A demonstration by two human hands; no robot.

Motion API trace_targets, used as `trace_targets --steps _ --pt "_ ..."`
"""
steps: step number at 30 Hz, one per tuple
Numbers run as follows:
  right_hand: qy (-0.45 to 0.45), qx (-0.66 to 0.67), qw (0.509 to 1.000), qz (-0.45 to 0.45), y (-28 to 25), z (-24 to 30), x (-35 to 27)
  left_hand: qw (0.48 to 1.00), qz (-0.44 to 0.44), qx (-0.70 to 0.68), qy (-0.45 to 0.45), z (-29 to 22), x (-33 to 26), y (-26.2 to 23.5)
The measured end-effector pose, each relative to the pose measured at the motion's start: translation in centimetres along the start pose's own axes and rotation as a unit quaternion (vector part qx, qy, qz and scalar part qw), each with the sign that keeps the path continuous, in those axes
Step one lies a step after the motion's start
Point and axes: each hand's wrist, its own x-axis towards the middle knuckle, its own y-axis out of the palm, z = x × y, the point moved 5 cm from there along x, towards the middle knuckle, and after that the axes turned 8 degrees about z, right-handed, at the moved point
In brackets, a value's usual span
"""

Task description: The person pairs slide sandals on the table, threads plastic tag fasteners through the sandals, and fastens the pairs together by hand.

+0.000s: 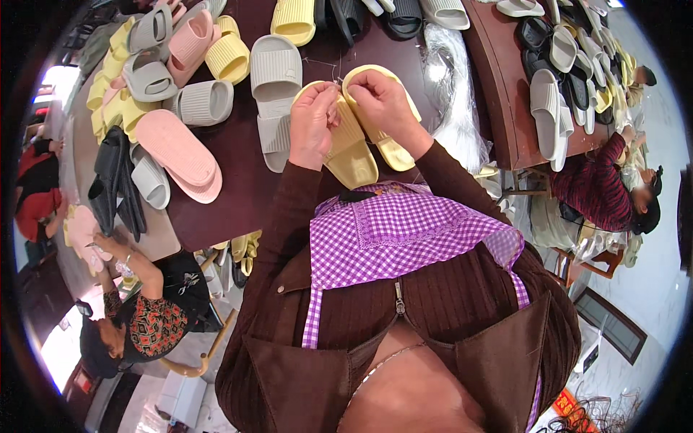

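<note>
A pair of yellow ribbed slides lies before me, toes toward me: the left slide point(352, 160) and the right slide point(395, 153). Over the heel of the left one, my left hand point(315, 124) is closed, its thumb and fingertips pinched together. My right hand point(381, 102) bends over the other slide's heel, with fingers also closed in a pinch. A fine, thread-like line shows just above and between the fingertips. What either pinch holds is too small to make out. Two grey slides point(276, 72) lie end to end just left of my left hand.
Pink slides point(177, 153), black slides point(110, 177) and heaped grey and yellow ones cover the dark red table point(227, 198) at left. Clear plastic bags point(451, 90) lie right of my hands. Another table point(509, 123) holds more slides. People sit on both sides.
</note>
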Motion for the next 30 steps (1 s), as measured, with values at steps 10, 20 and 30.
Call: trace_targets --steps 10,20,30 --pt "-0.007 -0.047 0.999 -0.004 0.1 0.6 -0.7 1.0 0.02 -0.015 0.0 -0.3 -0.4 0.4" --pt "-0.036 -0.075 0.997 0.007 0.0 1.5 -0.4 1.0 0.025 0.003 -0.003 -0.5 -0.5 0.3" --pt "-0.057 -0.071 0.995 0.029 -0.2 2.2 -0.1 0.997 0.071 0.007 -0.044 -0.4 -0.4 0.4"
